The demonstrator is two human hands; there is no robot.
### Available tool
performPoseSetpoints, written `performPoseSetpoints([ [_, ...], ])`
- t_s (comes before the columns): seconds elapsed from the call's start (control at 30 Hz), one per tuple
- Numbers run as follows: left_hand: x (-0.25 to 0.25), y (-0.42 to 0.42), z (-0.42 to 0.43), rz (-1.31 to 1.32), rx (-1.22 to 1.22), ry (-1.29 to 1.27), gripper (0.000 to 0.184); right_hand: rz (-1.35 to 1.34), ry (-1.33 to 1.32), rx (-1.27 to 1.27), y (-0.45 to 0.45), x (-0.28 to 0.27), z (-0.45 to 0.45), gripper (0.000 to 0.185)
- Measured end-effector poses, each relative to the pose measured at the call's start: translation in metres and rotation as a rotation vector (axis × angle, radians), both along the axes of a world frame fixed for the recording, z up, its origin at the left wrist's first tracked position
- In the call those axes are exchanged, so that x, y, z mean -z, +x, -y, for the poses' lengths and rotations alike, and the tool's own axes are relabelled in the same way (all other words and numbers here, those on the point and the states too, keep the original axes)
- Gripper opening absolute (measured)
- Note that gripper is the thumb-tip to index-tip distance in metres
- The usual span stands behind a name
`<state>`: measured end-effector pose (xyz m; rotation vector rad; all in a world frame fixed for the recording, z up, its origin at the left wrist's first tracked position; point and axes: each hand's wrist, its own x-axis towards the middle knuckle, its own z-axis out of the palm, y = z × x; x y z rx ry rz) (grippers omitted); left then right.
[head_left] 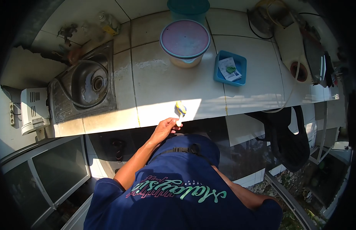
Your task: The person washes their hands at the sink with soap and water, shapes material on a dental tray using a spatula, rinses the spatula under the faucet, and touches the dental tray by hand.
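My left hand [167,129] is closed around the pale handle of what looks like a small scrub brush [180,109]. Its head is yellow and blue, pointing away from me over the sunlit front edge of the tiled counter [159,90]. I cannot tell whether the head touches the tiles. My right forearm [239,188] runs down beside my dark blue shirt, and the hand at its end is hidden behind my body.
A round tub [185,40] with a pinkish lid stands on the counter, with a teal container [188,8] behind it. To its right is a blue tray [243,73] holding papers and something green. A steel sink [109,97] lies left; a black chair [287,142] stands right.
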<state>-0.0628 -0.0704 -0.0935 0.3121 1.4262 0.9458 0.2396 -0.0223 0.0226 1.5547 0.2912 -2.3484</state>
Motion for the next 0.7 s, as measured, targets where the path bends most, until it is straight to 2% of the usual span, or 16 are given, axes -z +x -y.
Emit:
performPoseSetpoints([
  [0.03, 0.001, 0.001, 0.003, 0.008, -0.005, -0.001, 0.041, 0.011, -0.032, 0.009, -0.001, 0.0, -0.003, 0.039],
  [0.13, 0.008, 0.003, 0.01, 0.017, -0.045, -0.008, 0.037, 0.126, -0.11, 0.006, -0.013, -0.015, -0.014, 0.039],
  [0.23, 0.008, 0.0, 0.02, -0.013, -0.042, -0.017, 0.033, 0.075, -0.081, 0.009, -0.008, -0.01, -0.012, 0.039],
  [0.3, -0.01, -0.006, 0.016, -0.049, -0.014, -0.018, 0.031, 0.104, -0.064, 0.008, -0.014, -0.019, -0.016, 0.04],
  [0.37, -0.047, -0.016, 0.016, -0.33, -0.061, 0.06, 0.024, 0.135, -0.054, 0.014, -0.016, -0.021, -0.018, 0.041],
  [0.47, -0.146, -0.028, -0.001, -0.587, -0.304, 0.448, 0.017, 0.1, -0.083, 0.087, -0.006, -0.01, -0.012, 0.041],
  [0.5, -0.187, -0.027, -0.004, -0.764, -0.342, 0.55, 0.024, 0.059, -0.066, 0.051, -0.001, -0.001, -0.008, 0.048],
  [0.57, -0.243, -0.042, -0.001, -1.066, -0.414, 1.036, 0.032, 0.02, -0.047, 0.014, 0.001, -0.007, -0.008, 0.055],
  [0.63, -0.295, -0.037, 0.004, -1.206, -0.688, 1.482, 0.033, 0.216, -0.174, -0.113, -0.015, -0.031, -0.024, 0.067],
  [0.67, -0.322, -0.037, 0.002, -1.531, -0.766, 1.582, 0.036, 0.212, -0.172, -0.112, -0.009, -0.02, -0.042, 0.067],
  [0.7, -0.35, -0.014, -0.024, -1.614, -1.009, 1.662, 0.041, -0.031, -0.001, -0.797, 0.008, -0.003, -0.067, 0.069],
])
